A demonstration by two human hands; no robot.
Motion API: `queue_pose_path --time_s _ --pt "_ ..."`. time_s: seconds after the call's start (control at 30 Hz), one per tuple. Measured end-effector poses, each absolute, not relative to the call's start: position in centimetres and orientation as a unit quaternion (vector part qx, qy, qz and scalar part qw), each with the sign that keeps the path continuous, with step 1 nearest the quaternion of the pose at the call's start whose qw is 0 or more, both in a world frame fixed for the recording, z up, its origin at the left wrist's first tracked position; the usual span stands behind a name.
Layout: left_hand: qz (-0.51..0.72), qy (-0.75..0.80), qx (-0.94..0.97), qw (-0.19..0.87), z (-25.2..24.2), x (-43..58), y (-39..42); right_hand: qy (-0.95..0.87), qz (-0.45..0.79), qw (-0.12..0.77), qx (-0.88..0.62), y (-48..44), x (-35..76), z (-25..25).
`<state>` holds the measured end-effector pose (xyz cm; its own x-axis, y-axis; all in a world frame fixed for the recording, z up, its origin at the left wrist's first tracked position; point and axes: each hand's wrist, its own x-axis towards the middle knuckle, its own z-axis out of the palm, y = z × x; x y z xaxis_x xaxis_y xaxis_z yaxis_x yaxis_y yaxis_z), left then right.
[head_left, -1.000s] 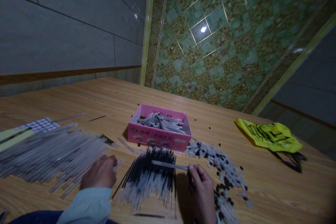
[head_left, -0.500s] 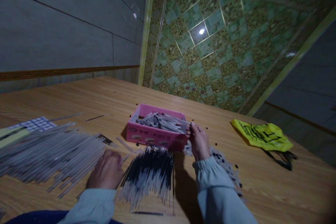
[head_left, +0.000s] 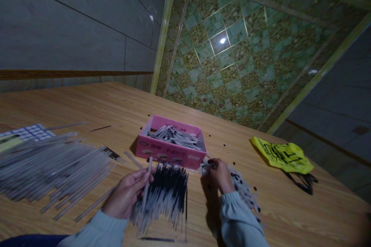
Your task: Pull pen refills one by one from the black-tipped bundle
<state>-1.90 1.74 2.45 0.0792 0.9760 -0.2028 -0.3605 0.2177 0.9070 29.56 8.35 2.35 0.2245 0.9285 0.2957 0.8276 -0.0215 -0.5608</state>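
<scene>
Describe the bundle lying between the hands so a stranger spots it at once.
On the wooden table, find the pink box. Just on the person's side of it, between the left hand and the right hand, lies the bundle of thin rods. Black toward the box and pale at the near end, it stands apart from the pale tubes spread to its left.

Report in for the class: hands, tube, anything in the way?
Left hand pinching a pale tube. Right hand at the small pieces, grip unclear. No obstruction seen; dark-and-pale stick pile between hands, pink box beyond.
</scene>
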Motion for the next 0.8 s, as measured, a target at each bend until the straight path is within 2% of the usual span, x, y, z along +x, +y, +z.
queue_pose_path --time_s 0.2,0.4,0.63,0.8 --pt "0.506 0.428 0.319 0.677 2.5 -1.7 1.6 -0.668 0.034 0.198 -0.716 7.8 29.0 0.5" --pt "0.503 0.426 0.324 0.679 2.0 -1.8 1.7 -0.689 0.022 0.141 -0.711 5.1 27.5 0.3" --pt "0.487 0.42 0.347 0.683 1.8 -1.6 1.6 -0.719 0.038 0.144 -0.679 0.7 24.6 0.0" --pt "0.483 0.422 0.336 0.69 1.8 -1.2 1.3 -0.707 0.086 0.261 -0.651 -0.2 24.7 0.8"
